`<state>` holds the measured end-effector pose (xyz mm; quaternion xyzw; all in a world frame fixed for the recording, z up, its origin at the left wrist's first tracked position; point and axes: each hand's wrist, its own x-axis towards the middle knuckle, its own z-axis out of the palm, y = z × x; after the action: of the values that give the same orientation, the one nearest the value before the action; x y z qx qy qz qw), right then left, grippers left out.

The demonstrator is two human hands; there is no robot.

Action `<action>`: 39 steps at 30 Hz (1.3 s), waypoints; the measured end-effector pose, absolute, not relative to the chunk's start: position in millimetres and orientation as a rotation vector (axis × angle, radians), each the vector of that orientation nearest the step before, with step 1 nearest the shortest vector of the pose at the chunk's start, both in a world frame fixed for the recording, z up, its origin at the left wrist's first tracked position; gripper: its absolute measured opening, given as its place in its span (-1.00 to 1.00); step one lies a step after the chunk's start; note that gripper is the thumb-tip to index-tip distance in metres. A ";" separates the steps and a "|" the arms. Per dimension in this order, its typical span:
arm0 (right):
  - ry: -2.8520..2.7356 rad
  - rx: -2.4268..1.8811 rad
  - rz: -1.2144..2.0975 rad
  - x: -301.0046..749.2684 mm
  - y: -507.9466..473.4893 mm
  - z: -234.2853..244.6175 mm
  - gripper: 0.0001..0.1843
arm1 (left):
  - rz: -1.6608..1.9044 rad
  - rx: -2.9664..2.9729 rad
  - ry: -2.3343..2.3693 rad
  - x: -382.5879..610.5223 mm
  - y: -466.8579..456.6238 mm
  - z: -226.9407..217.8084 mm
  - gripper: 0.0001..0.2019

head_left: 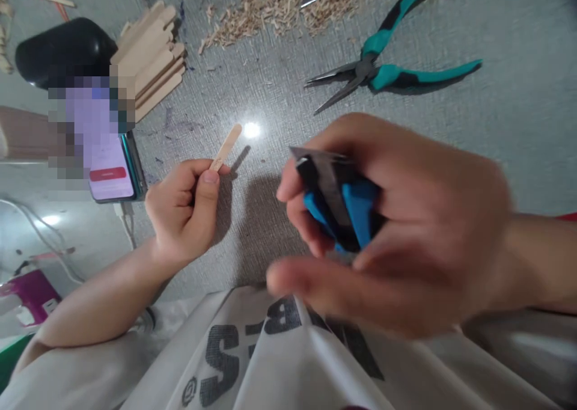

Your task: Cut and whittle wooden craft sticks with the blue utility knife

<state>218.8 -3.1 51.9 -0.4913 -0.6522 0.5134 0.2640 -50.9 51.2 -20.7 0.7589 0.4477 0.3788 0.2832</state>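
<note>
My left hand (187, 208) is closed in a pinch on a wooden craft stick (226, 146), which points up and to the right above the grey floor. My right hand (396, 223) is close to the camera and blurred. Its fingers wrap round a blue and black utility knife (336, 199) with a grey blade showing at the top. The two hands are apart, the knife to the right of the stick.
Teal-handled long-nose pliers (383, 73) lie at the upper right. A pile of wood shavings (279, 4) lies at the top. A stack of craft sticks (151, 61) and a phone (112, 169) lie at the left. A white shirt (279, 356) fills the bottom.
</note>
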 end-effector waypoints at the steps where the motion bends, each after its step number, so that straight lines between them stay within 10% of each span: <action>1: -1.706 -1.326 1.345 216.3 3.0 52.6 -0.58 | 0.979 1.975 1.228 -50.3 49.6 -19.2 -0.75; 39: -2.419 -1.503 0.776 200.2 24.6 6.9 -0.46 | 0.773 1.985 1.165 -39.4 32.1 -16.3 -0.71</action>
<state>200.2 24.6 6.9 -0.5071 -0.8157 0.2619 0.0947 -39.4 32.1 -16.3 0.7662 0.4494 0.2982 0.3493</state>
